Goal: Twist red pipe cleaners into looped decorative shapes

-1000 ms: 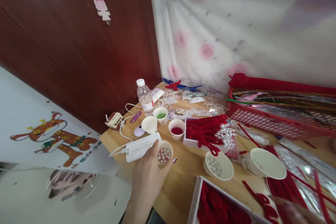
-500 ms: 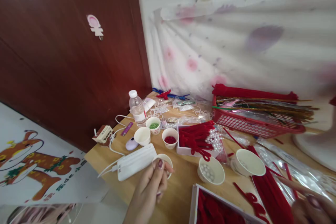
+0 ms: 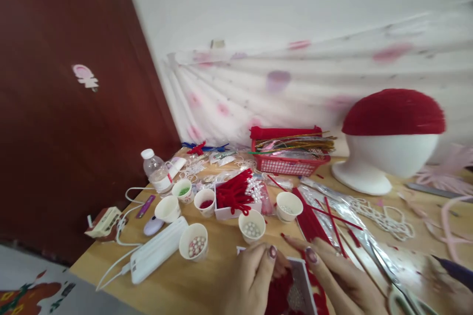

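Note:
My left hand (image 3: 248, 280) and my right hand (image 3: 342, 280) meet at the table's near edge over a white box of red pipe cleaners (image 3: 297, 291). The left thumb and fingers pinch at a red fuzzy piece (image 3: 281, 269). My right fingers stretch flat toward that piece, and what they hold is hidden. A paper cup of pearl and pink beads (image 3: 193, 242) stands left of my left hand. Just beyond the fingers is a cup of white beads (image 3: 252, 225).
On the wooden table (image 3: 221, 285) are a white power bank (image 3: 158, 248), more paper cups (image 3: 167, 208), a water bottle (image 3: 157, 172), a red basket (image 3: 290, 163), a foam head with a red cap (image 3: 391, 142), a pearl string (image 3: 384, 217) and scissors (image 3: 401, 300).
My left hand left the pearl bead cup and moved right to meet my right hand over the box. The view swung right, bringing the foam head in.

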Demonstrator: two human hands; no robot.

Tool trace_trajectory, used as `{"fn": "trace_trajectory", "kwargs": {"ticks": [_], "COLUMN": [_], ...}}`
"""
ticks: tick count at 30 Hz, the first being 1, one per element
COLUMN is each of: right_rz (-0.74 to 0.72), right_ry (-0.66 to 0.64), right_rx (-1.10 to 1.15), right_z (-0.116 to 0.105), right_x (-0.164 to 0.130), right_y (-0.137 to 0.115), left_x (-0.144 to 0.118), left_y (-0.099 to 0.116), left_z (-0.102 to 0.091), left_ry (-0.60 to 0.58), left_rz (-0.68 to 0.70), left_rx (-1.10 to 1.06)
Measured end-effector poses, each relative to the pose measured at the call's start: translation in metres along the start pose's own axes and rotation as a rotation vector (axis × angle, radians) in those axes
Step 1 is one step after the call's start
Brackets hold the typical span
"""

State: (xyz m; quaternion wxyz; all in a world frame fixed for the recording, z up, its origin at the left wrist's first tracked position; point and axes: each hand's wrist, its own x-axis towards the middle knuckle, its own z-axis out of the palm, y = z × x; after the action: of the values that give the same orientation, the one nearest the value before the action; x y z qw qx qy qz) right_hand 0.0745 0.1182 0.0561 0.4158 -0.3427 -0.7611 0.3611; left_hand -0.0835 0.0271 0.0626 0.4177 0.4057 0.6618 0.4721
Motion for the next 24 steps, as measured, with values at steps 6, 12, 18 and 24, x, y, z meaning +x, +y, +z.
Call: {"fn": "trace_trajectory", "kwargs": {"ticks": [6, 12, 18, 24], "right_rz": [0.156, 0.341, 0.393, 0.409], "right_ry": [0.036, 0.137, 0.04, 0.024], "right_rx": [0.299, 0.582, 0.643, 0.67], "right_z": [0.004, 0.019, 0.008, -0.006], "right_x": [-0.007, -0.012, -0.015, -0.021], "right_y": [-0.005, 0.002, 0.011, 0.018], "left_x": [-0.006, 0.002, 0.008, 0.009], "left_y": [0.015, 0.014, 0.011, 0.001], "left_z": [0.023, 0.045, 0.056, 0.067], "left_ry": [-0.102, -0.246, -0.268, -0.362], "left_rz": [-0.121, -0.092, -0.147, -0.22], "left_rx": [0.011, -0.118, -0.154, -0.198]}}
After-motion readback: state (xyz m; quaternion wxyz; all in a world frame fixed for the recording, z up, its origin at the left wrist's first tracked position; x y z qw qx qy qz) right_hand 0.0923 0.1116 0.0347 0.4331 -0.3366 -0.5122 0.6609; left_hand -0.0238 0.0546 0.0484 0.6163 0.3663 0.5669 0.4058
